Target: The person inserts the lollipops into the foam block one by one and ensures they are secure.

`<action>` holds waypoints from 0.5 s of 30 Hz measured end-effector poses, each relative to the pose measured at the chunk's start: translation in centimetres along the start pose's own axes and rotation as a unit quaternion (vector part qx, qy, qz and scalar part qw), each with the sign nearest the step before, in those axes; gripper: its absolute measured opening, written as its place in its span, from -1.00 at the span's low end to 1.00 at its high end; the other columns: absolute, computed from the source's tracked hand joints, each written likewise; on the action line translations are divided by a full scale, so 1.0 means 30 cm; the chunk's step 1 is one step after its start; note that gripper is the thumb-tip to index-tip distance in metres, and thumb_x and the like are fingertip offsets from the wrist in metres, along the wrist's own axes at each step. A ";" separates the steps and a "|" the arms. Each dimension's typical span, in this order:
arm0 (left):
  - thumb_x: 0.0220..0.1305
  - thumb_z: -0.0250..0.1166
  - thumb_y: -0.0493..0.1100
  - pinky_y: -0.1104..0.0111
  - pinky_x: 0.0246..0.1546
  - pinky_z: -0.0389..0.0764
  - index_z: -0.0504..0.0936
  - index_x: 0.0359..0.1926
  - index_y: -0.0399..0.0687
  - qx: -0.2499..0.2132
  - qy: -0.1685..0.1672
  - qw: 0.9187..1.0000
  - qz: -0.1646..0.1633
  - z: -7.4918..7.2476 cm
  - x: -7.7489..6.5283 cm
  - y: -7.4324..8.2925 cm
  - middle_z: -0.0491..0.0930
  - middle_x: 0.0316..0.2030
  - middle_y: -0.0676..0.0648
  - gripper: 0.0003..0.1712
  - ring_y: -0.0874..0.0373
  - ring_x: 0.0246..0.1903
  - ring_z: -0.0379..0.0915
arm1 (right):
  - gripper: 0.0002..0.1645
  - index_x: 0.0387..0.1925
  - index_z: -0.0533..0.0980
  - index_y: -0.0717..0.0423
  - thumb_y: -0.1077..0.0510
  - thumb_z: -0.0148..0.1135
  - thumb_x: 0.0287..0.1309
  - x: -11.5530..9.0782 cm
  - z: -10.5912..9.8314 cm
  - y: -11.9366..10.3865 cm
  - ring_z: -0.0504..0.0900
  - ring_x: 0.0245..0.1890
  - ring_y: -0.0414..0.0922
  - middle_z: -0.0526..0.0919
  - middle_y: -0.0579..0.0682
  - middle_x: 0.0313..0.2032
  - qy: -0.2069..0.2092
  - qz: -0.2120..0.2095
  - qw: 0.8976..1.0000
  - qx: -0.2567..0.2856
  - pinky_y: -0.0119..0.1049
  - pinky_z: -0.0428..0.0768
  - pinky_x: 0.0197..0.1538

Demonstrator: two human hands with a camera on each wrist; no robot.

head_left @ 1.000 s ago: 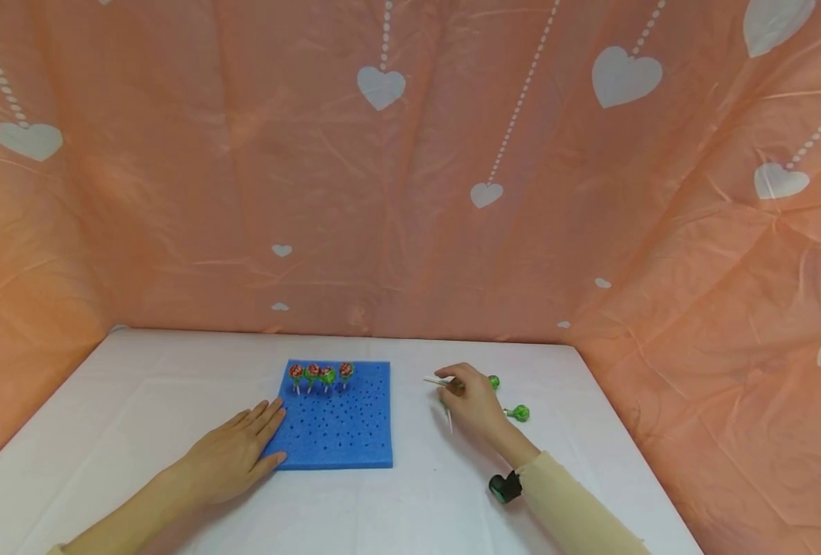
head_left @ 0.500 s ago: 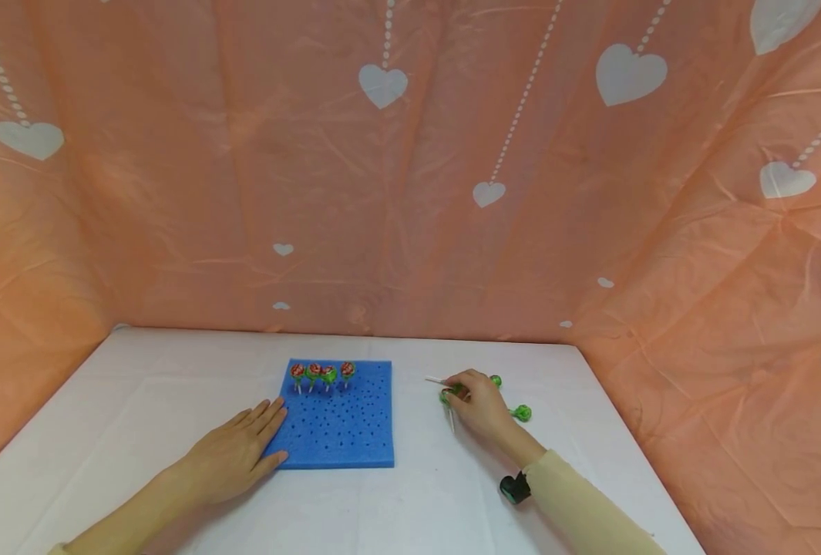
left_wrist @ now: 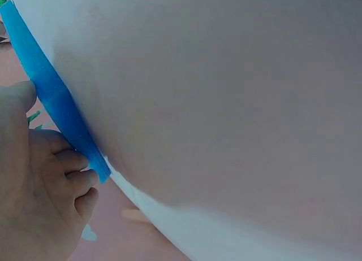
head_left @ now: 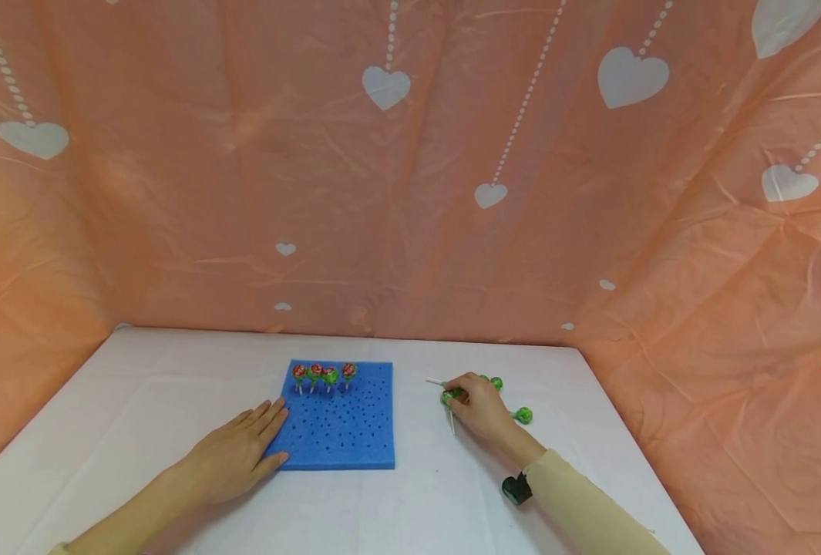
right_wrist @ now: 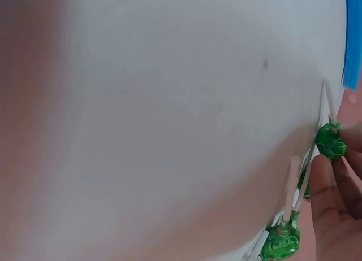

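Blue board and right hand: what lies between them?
In the head view: bare white table beside the blue board, then a white stick and a green lollipop at the right hand.

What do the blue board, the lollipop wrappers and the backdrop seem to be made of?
Blue board: probably foam, matte; dark holes dot it and its thick edge looks dull.
Lollipop wrappers: likely thin plastic or foil, shiny, with crinkles and glints.
Backdrop: fabric or plastic sheeting, unclear which; creases and faint sheen show.

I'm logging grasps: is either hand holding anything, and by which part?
The right hand appears to pinch a lollipop by its green-wrapped head. The left hand holds nothing; it rests on the blue board.
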State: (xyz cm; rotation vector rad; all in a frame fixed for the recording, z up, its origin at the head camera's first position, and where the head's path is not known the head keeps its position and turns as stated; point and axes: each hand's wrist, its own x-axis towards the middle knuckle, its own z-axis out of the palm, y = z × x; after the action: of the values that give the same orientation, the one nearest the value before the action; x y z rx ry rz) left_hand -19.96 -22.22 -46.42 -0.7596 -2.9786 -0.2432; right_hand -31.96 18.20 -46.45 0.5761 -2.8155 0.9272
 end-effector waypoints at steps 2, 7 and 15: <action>0.56 0.14 0.15 -0.22 0.42 0.32 0.39 0.41 -0.50 0.000 0.002 1.000 0.001 -0.001 0.000 0.001 0.27 0.47 -0.46 -0.21 -0.43 0.45 0.20 | -0.80 -0.10 0.72 0.16 0.32 0.42 0.24 0.000 0.000 -0.002 0.55 -0.32 -0.24 0.66 -0.04 -0.20 -0.003 0.002 1.000 -0.001 -0.35 0.60 -0.26; 0.56 0.14 0.15 -0.22 0.42 0.31 0.39 0.41 -0.50 -0.003 -0.002 1.000 0.001 -0.005 0.000 0.002 0.27 0.47 -0.46 -0.20 -0.43 0.45 0.20 | -0.80 -0.10 0.71 0.17 0.33 0.42 0.24 0.001 0.001 -0.007 0.59 -0.31 -0.23 0.69 -0.01 -0.17 -0.006 0.003 1.000 -0.004 -0.35 0.63 -0.25; 0.56 0.13 0.16 -0.22 0.42 0.31 0.38 0.42 -0.50 -0.009 -0.010 1.000 -0.003 -0.007 0.000 0.004 0.26 0.47 -0.46 -0.20 -0.43 0.46 0.19 | -0.82 -0.11 0.71 0.18 0.33 0.43 0.24 0.003 0.005 -0.007 0.60 -0.30 -0.23 0.71 0.02 -0.17 -0.005 0.001 1.000 -0.004 -0.36 0.64 -0.24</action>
State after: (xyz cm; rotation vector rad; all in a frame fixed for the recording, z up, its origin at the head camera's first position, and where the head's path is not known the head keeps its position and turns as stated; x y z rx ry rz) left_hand -19.89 -22.15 -46.20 -0.7589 -3.0025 -0.2658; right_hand -31.96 17.91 -46.44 0.5788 -2.8269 0.9151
